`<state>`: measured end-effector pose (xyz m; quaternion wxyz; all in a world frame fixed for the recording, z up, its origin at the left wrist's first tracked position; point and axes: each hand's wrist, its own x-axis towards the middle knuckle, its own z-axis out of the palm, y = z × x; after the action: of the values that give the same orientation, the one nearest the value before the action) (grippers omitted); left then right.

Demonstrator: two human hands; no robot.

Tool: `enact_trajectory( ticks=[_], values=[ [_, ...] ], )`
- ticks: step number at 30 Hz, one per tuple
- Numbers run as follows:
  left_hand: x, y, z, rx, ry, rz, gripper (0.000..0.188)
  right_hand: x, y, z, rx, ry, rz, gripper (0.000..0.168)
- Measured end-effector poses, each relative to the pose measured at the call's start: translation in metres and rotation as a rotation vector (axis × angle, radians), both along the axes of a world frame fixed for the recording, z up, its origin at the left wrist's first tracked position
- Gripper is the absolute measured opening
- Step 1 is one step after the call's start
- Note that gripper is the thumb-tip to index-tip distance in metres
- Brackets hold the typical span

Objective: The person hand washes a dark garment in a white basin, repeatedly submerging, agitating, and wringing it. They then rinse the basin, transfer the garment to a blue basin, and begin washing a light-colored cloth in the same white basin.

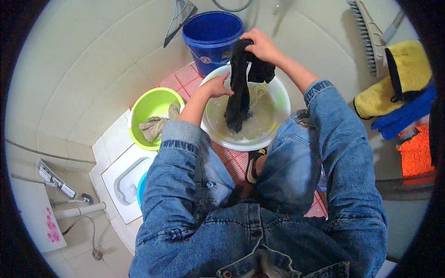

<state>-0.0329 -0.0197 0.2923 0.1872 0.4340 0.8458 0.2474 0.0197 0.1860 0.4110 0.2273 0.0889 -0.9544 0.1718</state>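
Observation:
My right hand point(261, 45) grips a black cloth point(239, 83) near its top and holds it up over a white basin point(282, 91). The cloth hangs in two parts; the longer one reaches down into the cloudy water point(260, 120) in the basin. My left hand point(219, 86) is at the left side of the hanging cloth, above the basin, with thumb and fingers apart; a fingertip lies at the cloth's edge. The cloth appears wet and dark, and what it is exactly cannot be told.
Behind the basin stands a blue bucket point(212, 43). A lime-green basin point(139, 104) with a beige cloth point(154, 128) is at the left, beside a squat toilet point(121, 180). A brush point(373, 38) and yellow cloths point(412, 66) hang at the right wall.

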Motion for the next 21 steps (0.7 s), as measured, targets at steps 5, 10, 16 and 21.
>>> enact_trajectory(
  ticks=[5, 10, 16, 21],
  values=[
    [0.036, -0.004, 0.01, 0.487, -0.136, 0.175, 0.104, 0.019, -0.01, 0.06, -0.08, 0.197, 0.051, 0.03],
    [0.029, 0.009, 0.0, 0.692, -0.064, 0.206, 0.114, 0.019, -0.015, 0.07, -0.182, 0.346, 0.175, 0.029],
    [0.016, 0.023, -0.012, 0.75, -0.497, 0.295, 0.102, 0.019, -0.012, 0.006, -0.425, 0.283, 0.232, 0.034],
    [0.006, 0.019, -0.05, 0.425, -0.507, 0.5, 0.056, 0.026, 0.011, -0.069, -0.584, 0.171, 0.052, 0.032]
  ],
)
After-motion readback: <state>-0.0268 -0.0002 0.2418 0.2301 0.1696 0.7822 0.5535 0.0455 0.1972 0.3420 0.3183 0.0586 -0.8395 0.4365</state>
